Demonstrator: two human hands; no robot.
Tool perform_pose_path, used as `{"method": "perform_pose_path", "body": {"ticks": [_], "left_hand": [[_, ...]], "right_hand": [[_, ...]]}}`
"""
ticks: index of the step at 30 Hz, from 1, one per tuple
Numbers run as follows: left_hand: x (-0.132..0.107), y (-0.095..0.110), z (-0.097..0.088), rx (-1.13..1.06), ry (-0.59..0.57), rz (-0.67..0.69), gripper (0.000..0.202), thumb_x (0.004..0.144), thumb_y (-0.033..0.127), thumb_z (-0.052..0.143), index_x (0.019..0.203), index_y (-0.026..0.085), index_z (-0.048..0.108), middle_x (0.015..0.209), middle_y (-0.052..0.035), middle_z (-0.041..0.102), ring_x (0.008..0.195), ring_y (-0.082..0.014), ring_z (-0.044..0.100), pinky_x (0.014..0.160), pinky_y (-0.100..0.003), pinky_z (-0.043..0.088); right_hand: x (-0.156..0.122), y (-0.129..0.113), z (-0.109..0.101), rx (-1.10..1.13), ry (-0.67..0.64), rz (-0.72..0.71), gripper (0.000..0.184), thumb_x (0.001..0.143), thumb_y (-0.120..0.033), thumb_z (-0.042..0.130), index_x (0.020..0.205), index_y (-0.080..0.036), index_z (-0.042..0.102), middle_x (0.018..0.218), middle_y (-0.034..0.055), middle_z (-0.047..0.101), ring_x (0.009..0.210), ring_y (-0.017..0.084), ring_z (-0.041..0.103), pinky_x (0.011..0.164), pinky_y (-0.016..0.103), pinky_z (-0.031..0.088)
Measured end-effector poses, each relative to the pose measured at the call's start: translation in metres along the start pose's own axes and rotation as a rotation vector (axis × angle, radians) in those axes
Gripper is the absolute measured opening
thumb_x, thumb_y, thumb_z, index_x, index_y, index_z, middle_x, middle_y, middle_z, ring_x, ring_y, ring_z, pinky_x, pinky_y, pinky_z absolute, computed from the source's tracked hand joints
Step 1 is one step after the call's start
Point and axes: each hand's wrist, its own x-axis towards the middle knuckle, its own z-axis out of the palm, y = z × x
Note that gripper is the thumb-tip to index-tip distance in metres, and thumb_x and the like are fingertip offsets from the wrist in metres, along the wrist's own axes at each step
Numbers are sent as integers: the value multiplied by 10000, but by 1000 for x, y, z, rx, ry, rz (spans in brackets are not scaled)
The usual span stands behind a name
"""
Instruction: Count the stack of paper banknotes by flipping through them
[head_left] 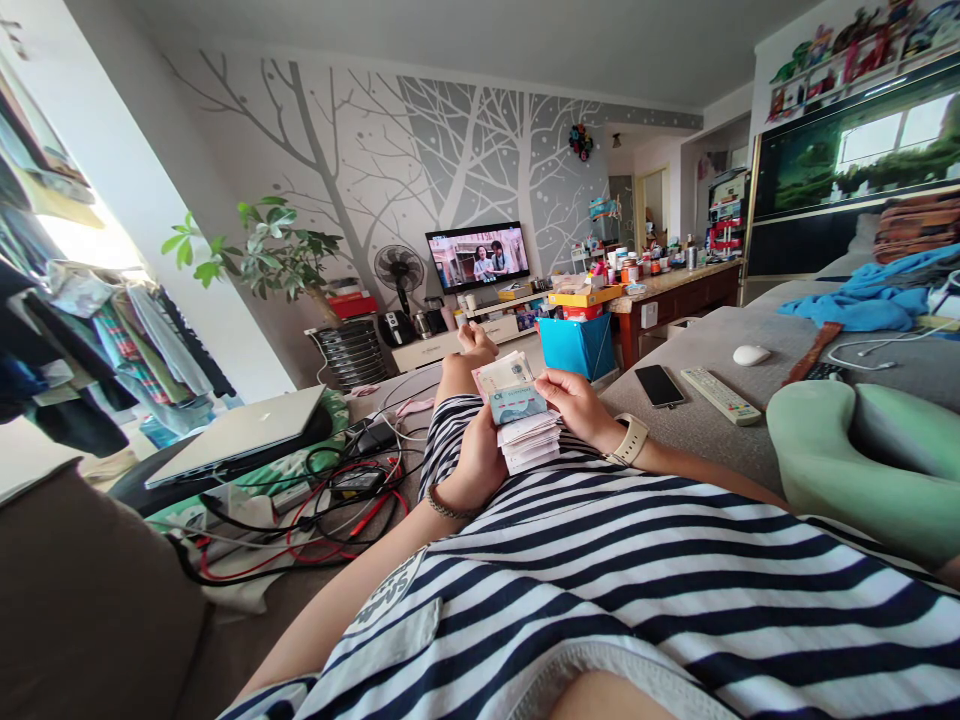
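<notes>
I lie back on a sofa in a striped dress (pixel 600 590). My left hand (pixel 474 458) is wrapped round a thick stack of banknotes (pixel 525 430) held over my lap, a thin bracelet on its wrist. My right hand (pixel 577 405), with a pale watch on the wrist, pinches the top notes (pixel 514 385) at their right edge and fans them up from the stack. Both hands are closed on the notes. My bare legs stretch out beyond them, toward the television.
A phone (pixel 658 385), remote (pixel 720 395) and white mouse (pixel 751 354) lie on the sofa to my right, beside a green neck pillow (pixel 862 450). A closed laptop (pixel 240 432) and tangled cables (pixel 330 500) sit at left. A television (pixel 478 255) plays ahead; a blue bin (pixel 576 345) stands on the floor.
</notes>
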Motion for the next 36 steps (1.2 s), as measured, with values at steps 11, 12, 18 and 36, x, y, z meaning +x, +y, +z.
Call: {"method": "perform_pose_path", "body": {"ticks": [11,12,18,36], "left_hand": [[2,0,0,-34,-84,-35,270,798,217,540,1006,127,685,853,-76,743,921,-251,692,854,-370,537],[2,1,0,-38,-88,-45,269,800,229,542,1005,129,685,855,-78,743,920,-252,692,854,-373,537],[3,0,0,-34,-97,-51,260,807,273,559,1003,154,680,858,-73,741,920,-252,691,855,-379,534],[1,1,-1,-49,-129,-66,280,793,266,571,1006,116,676,923,-99,734,919,-259,690,874,-390,524]], "right_hand": [[0,-1,0,-5,-1,-1,389,883,-511,484,685,-176,474,623,-31,370,584,113,330,558,254,268],[0,-1,0,-7,-1,-1,389,884,-511,483,686,-176,473,623,-32,367,583,113,328,557,253,268],[-1,-1,0,-15,-5,-8,390,888,-507,481,678,-179,462,626,-29,370,584,113,329,558,254,269],[0,-4,-6,12,-41,-27,427,869,-563,500,705,-171,544,611,-21,422,587,118,370,563,253,302]]}}
